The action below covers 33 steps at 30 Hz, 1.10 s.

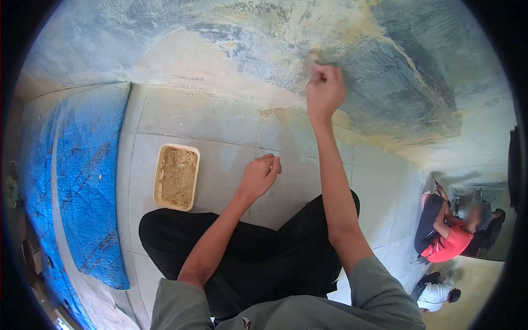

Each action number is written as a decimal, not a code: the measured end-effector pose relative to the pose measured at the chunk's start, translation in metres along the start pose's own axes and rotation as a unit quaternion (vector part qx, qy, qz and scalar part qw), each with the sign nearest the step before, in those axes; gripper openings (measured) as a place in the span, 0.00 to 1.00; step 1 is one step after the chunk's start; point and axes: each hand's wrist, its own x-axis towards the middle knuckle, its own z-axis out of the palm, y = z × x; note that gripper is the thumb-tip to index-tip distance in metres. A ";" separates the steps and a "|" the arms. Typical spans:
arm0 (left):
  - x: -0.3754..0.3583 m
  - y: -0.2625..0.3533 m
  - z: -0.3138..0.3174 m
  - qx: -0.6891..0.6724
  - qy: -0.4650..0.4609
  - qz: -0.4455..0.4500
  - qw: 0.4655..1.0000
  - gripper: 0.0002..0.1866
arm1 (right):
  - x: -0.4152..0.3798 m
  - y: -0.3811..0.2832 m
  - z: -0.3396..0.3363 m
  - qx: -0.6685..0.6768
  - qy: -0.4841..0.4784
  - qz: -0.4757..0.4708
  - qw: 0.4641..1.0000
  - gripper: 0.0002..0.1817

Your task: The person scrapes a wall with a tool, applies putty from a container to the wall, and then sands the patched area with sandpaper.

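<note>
My right hand (326, 91) is raised against the patchy grey and cream wall (242, 49), its fingers closed. A small pale thing (315, 56) shows at its fingertips, too blurred by motion to name. Above my lap, my left hand (260, 177) hangs with its fingers curled in, and nothing shows in it. To its left on the tiled floor stands a cream rectangular tub (157, 190), partly filled with a beige-brown paste (179, 175).
A blue plastic sheet (91, 187) covers the floor on the left. My crossed legs (247, 245) fill the front. On the right sit a person in a red shirt (450, 245) and, lower, another in a white shirt (433, 297).
</note>
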 end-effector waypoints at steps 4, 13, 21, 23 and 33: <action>0.000 0.000 0.000 -0.009 0.003 0.008 1.000 0.22 | 0.034 -0.004 -0.020 0.038 0.099 0.046 0.993 0.09; 0.000 0.000 0.000 0.008 0.003 0.013 1.000 0.22 | 0.014 -0.007 -0.007 -0.006 0.011 -0.026 1.000 0.10; -0.001 0.002 0.005 0.003 0.004 0.028 1.000 0.22 | 0.080 -0.012 -0.021 0.084 0.168 0.011 0.982 0.06; 0.000 0.006 0.002 0.003 -0.006 0.017 1.000 0.22 | 0.061 -0.019 -0.015 0.052 0.084 -0.006 0.995 0.06; 0.001 0.003 0.002 0.002 0.004 0.022 1.000 0.22 | 0.023 0.018 -0.016 0.072 -0.045 0.059 0.995 0.09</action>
